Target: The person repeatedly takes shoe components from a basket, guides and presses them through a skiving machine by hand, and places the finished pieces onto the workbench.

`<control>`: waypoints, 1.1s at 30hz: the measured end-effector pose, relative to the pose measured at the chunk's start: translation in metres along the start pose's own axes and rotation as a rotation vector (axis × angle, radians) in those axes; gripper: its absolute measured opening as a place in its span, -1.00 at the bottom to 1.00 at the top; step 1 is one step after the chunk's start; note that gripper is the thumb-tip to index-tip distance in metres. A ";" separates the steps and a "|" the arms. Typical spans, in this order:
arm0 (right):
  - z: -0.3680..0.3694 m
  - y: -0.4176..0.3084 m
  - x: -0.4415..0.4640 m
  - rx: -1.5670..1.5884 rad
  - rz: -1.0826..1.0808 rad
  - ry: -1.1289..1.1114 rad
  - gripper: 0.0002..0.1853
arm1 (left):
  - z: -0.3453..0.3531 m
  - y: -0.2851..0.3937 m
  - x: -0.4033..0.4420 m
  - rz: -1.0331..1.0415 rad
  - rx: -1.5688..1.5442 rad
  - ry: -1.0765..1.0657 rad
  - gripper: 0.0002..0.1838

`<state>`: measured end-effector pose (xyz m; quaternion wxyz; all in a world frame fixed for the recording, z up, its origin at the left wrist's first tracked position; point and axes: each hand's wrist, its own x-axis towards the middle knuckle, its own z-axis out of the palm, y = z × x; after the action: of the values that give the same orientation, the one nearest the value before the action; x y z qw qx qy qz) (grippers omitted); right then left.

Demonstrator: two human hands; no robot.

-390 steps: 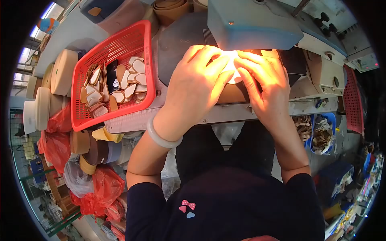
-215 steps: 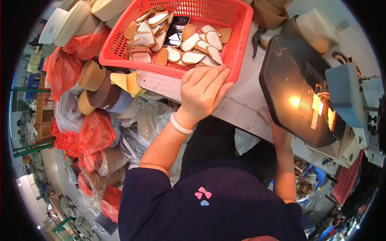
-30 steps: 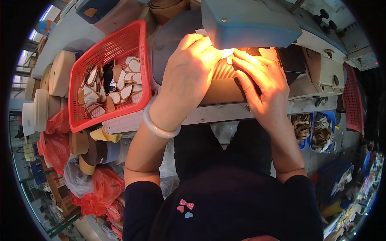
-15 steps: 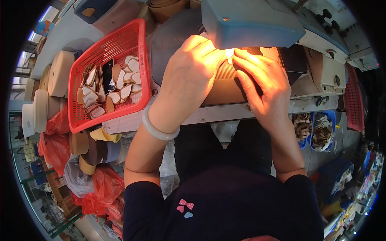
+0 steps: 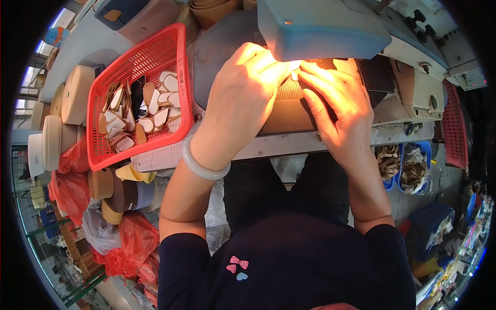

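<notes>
My left hand (image 5: 243, 98), with a pale bangle (image 5: 199, 164) on its wrist, is closed under the front of the blue machine head (image 5: 325, 33). Its fingertips pinch a small white piece (image 5: 295, 75), mostly lost in the lamp's glare. Against the other side of that piece lies the index fingertip of my right hand (image 5: 338, 106). The right fingers stretch forward and the thumb stands apart from them. Below the fingertips is a ribbed plate (image 5: 290, 93) on the machine bed. Bright light hides the exact contact.
Left of my hands, a red basket (image 5: 138, 155) holds many tan-and-white rounded pieces (image 5: 147, 124). Rolls of strip material (image 5: 77, 95) and red plastic bags (image 5: 137, 240) are further left. Blue bins (image 5: 424, 155) with scraps stand low at the right. The table edge (image 5: 279, 145) runs before me.
Both hands stay at almost the same spot under the machine head. The white piece between the fingertips shows slightly higher and further left than before.
</notes>
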<state>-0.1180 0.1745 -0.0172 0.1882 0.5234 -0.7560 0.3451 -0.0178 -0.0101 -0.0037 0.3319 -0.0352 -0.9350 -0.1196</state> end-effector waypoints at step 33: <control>0.000 0.000 0.001 0.001 0.023 -0.007 -0.75 | 0.003 -0.009 0.002 0.055 -0.040 0.024 -0.78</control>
<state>-0.1180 0.1737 -0.0168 0.1812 0.5161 -0.7623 0.3460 -0.0223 -0.0179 -0.0061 0.3454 -0.0662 -0.9271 -0.1297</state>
